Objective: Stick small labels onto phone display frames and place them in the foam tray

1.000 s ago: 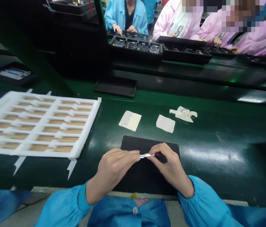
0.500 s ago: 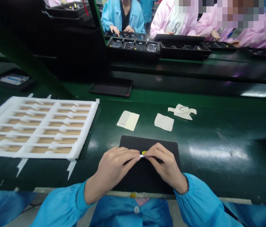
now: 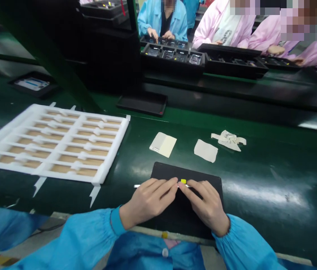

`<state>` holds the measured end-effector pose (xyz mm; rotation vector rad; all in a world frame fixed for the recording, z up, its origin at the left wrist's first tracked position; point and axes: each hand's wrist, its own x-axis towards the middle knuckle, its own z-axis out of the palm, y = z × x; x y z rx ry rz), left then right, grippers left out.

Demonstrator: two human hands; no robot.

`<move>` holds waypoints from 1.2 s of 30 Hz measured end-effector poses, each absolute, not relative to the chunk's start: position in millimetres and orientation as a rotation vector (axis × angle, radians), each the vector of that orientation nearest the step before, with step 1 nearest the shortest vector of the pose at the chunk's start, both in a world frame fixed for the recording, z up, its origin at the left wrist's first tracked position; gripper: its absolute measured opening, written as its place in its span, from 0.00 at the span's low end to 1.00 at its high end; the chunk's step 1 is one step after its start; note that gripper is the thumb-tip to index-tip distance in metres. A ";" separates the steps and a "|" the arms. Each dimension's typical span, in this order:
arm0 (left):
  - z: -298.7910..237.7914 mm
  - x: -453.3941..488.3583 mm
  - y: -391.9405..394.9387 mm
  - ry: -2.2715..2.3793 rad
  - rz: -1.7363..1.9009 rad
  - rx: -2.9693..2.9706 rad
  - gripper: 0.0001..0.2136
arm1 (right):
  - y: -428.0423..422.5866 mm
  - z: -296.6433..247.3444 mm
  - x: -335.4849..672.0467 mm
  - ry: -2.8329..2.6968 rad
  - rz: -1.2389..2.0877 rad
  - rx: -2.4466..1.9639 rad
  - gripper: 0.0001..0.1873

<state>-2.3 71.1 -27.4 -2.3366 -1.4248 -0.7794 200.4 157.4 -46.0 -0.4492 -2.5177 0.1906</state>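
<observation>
A: Fingertips (image 3: 172, 184) of the left hand (image 3: 149, 200) and right hand (image 3: 207, 206)?
B: Both pinch tight on one thin strip (image 3: 137, 186) with a yellow tab (image 3: 183, 181), low over the black mat (image 3: 164, 170), tips nearly meeting.

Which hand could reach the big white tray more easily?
Likely the left hand: the white tray lies on its side of the black mat, while the right hand would have to cross over. Both pinch the thin strip now.
</observation>
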 end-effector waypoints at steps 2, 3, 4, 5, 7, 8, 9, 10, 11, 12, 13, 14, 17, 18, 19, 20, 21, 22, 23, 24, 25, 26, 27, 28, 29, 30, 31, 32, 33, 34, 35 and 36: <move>-31.4 -7.9 77.2 -1.495 -0.813 -2.365 0.10 | 160.6 -39.0 198.0 -2.563 0.217 -0.496 0.20; -33.2 -13.0 80.5 -1.578 -0.838 -2.409 0.11 | 163.7 -34.5 194.7 -2.552 0.278 -0.536 0.19; -34.8 -19.5 83.8 -1.698 -0.872 -2.464 0.11 | 168.1 -29.7 189.0 -2.502 0.367 -0.583 0.17; -36.2 -27.3 86.7 -1.848 -0.918 -2.520 0.11 | 173.8 -25.1 180.3 -2.412 0.469 -0.633 0.14; -38.3 -44.5 91.3 -2.175 -1.024 -2.595 0.10 | 189.0 -18.7 153.4 -2.205 0.653 -0.710 0.07; -39.4 -52.6 93.0 -2.320 -1.076 -2.596 0.09 | 197.8 -17.7 135.7 -2.146 0.725 -0.735 0.04; -40.4 -59.5 94.2 -2.439 -1.117 -2.583 0.08 | 207.0 -18.6 116.1 -2.163 0.781 -0.757 0.04; -41.6 -64.9 95.2 -2.518 -1.148 -2.568 0.08 | 216.0 -21.3 96.0 -2.255 0.836 -0.771 0.05; -42.7 -68.7 96.0 -2.575 -1.157 -2.559 0.07 | 224.2 -25.4 76.6 -2.397 0.871 -0.789 0.05; -43.6 -70.8 96.9 -2.616 -1.149 -2.552 0.07 | 231.4 -30.6 59.0 -2.529 0.885 -0.809 0.06; -44.3 -71.7 97.9 -2.644 -1.133 -2.546 0.07 | 237.0 -36.2 44.4 -2.623 0.887 -0.823 0.06; -44.8 -71.8 99.3 -2.665 -1.107 -2.547 0.06 | 241.1 -41.7 33.0 -2.694 0.875 -0.841 0.06; -44.6 -72.1 105.8 -2.696 -1.041 -2.596 0.05 | 245.0 -52.8 18.1 -2.802 0.826 -0.882 0.07; -44.3 -73.0 108.6 -2.695 -1.032 -2.633 0.04 | 244.1 -53.9 17.5 -2.838 0.803 -0.890 0.07; -44.0 -74.3 111.3 -2.687 -1.029 -2.675 0.03 | 242.5 -53.7 17.9 -2.871 0.777 -0.891 0.07; -43.8 -75.7 113.9 -2.677 -1.031 -2.714 0.02 | 240.4 -52.7 18.5 -2.902 0.749 -0.885 0.07; -43.7 -77.1 116.2 -2.672 -1.033 -2.739 0.01 | 238.1 -51.0 19.0 -2.930 0.721 -0.876 0.08; -43.8 -78.3 118.0 -2.674 -1.029 -2.754 0.01 | 235.7 -49.2 19.2 -2.956 0.697 -0.864 0.08; -43.9 -79.1 119.3 -2.680 -1.022 -2.763 0.01 | 233.6 -47.5 18.9 -2.978 0.679 -0.851 0.08; -44.2 -79.5 120.1 -2.690 -1.012 -2.764 0.01 | 232.0 -46.4 18.5 -2.994 0.669 -0.839 0.09; -44.4 -79.7 120.5 -2.700 -1.002 -2.764 0.01 | 231.1 -46.1 18.0 -3.002 0.668 -0.830 0.10; -44.7 -79.7 120.6 -2.706 -0.992 -2.766 0.02 | 231.0 -46.7 17.6 -3.001 0.675 -0.825 0.11; -44.8 -79.5 120.5 -2.708 -0.985 -2.769 0.02 | 231.9 -48.2 17.3 -2.991 0.691 -0.823 0.11; -44.7 -79.4 120.2 -2.707 -0.980 -2.772 0.02 | 233.6 -50.6 17.3 -2.973 0.716 -0.825 0.11; -44.6 -79.2 119.9 -2.704 -0.977 -2.772 0.02 | 236.1 -53.7 17.5 -2.947 0.748 -0.831 0.10; -44.4 -79.1 119.6 -2.701 -0.973 -2.774 0.02 | 239.1 -57.2 17.7 -2.916 0.789 -0.841 0.09; -44.0 -78.9 119.4 -2.698 -0.969 -2.776 0.02 | 242.6 -60.9 17.9 -2.880 0.838 -0.854 0.08; -43.6 -78.7 119.3 -2.696 -0.962 -2.778 0.01 | 246.2 -64.4 18.0 -2.840 0.894 -0.869 0.08; -43.2 -78.5 119.2 -2.697 -0.953 -2.777 0.01 | 249.9 -67.5 18.1 -2.797 0.954 -0.886 0.08; -42.8 -78.3 119.1 -2.701 -0.942 -2.772 0.01 | 253.7 -70.0 18.2 -2.753 1.020 -0.901 0.09; -42.4 -78.1 119.1 -2.708 -0.930 -2.765 0.01 | 257.4 -71.8 18.4 -2.710 1.091 -0.912 0.09; -42.1 -77.9 119.1 -2.715 -0.918 -2.755 0.01 | 261.1 -73.0 18.8 -2.667 1.167 -0.916 0.09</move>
